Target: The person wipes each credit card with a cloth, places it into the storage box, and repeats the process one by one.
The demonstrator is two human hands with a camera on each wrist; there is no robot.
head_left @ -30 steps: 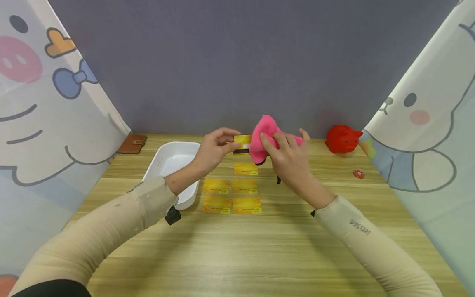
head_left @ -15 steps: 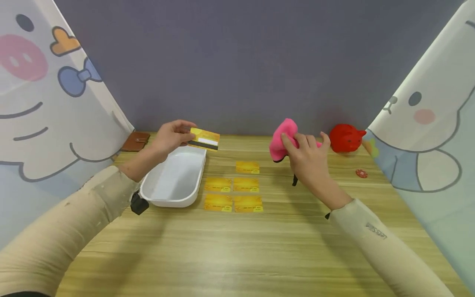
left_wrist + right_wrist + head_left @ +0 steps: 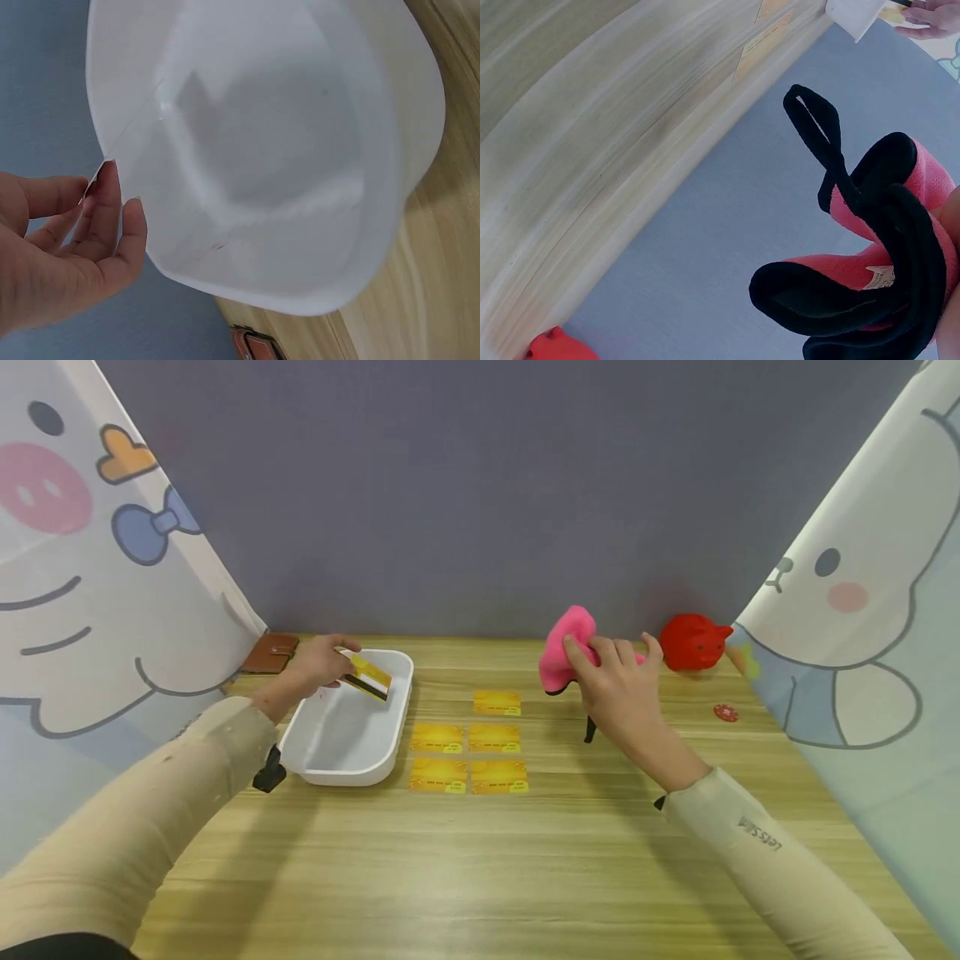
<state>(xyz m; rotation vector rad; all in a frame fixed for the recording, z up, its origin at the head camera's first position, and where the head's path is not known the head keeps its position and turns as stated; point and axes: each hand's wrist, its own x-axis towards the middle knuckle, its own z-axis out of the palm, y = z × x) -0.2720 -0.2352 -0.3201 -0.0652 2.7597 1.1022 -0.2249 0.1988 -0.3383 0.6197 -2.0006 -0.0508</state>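
Yellow and thin, a stiff-looking card [image 3: 371, 675] with a dark stripe is pinched by the left hand [image 3: 318, 662] over the smooth, round-cornered white tray [image 3: 345, 777], not yet let go. The right hand [image 3: 618, 683] clasps a soft, folded pink fabric piece [image 3: 564, 653] with black edging and a loop. Five more rectangular cards [image 3: 494, 738] lie flat in three rows on the wood-grain table [image 3: 450, 877], untouched by either hand, so the work looks only partway along.
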